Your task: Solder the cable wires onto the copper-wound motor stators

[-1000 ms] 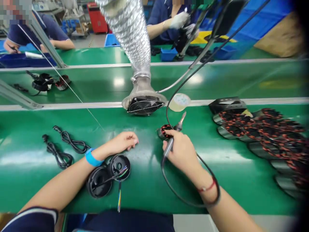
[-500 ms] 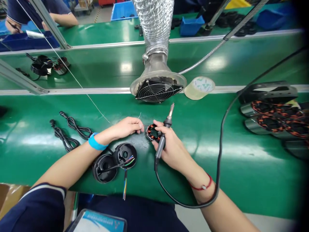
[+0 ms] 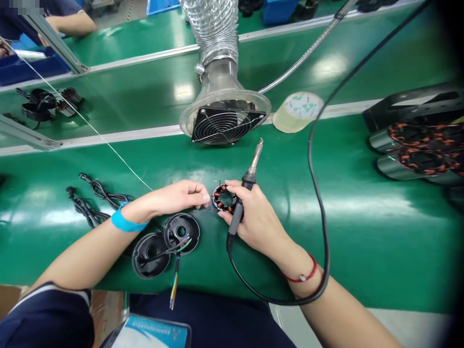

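My right hand [image 3: 255, 212] is closed round the grey handle of a soldering iron [image 3: 242, 203], its metal tip pointing up and away from me. The same hand's thumb and fingers hold a small ring-shaped motor stator [image 3: 218, 198] with copper windings. Left of it, my left hand [image 3: 188, 195] pinches at a thin wire by the stator's edge; the fingertips partly hide it. A strand of solder wire [image 3: 105, 140] runs from the upper left down to behind my left hand. Below lie two round black motor covers [image 3: 150, 256] with coloured leads.
A fume extractor hood [image 3: 224, 121] with a grille hangs ahead, beside a tape roll [image 3: 297, 112]. Coiled black cables [image 3: 103, 191] lie left. Several larger stators [image 3: 406, 162] stand right. The iron's cord [image 3: 322, 212] loops over my right forearm. Another person's arm [image 3: 72, 23] shows far left.
The view has shifted slightly. My left fingers have turned and now pinch close against the stator's left edge; the wire end that stuck up above them no longer shows there. My right hand keeps its hold.
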Available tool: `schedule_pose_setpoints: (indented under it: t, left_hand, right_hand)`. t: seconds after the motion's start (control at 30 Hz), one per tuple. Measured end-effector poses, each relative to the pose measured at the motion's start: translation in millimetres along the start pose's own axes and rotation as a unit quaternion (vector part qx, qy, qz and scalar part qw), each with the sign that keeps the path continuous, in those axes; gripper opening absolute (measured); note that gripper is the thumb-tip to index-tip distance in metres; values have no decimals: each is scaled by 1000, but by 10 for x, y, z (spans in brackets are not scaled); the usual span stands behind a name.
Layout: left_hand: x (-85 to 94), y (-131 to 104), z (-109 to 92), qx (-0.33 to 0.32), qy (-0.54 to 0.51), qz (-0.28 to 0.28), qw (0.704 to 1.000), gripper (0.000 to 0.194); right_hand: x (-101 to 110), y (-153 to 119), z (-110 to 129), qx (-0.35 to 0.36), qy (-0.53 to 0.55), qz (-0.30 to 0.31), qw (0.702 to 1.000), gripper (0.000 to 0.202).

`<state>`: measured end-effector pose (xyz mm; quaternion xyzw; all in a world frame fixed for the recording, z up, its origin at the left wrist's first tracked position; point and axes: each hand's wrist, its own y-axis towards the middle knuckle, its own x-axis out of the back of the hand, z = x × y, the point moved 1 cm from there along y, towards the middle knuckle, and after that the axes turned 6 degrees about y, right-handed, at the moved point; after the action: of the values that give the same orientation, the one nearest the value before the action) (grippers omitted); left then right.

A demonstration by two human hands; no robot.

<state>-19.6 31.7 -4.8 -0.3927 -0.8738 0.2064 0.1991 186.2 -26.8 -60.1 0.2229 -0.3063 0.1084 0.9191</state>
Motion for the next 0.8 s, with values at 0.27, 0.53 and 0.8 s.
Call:
schedule_pose_setpoints:
  t: [0.27,0.53,0.8]
  left_hand:
    - [-125,190,57,20,-178,-44,983,25]
    - [-63,-7,41,14,-21,8,1000,32]
    - [-125,163,71,-28,-72,49,996,27]
  right_hand:
    - [-24,15,6,6,-4,-13,1000,50]
    - [-35,14,-13,1,-8,-49,999,50]
    - [1,26,-41,15,-14,-31,999,49]
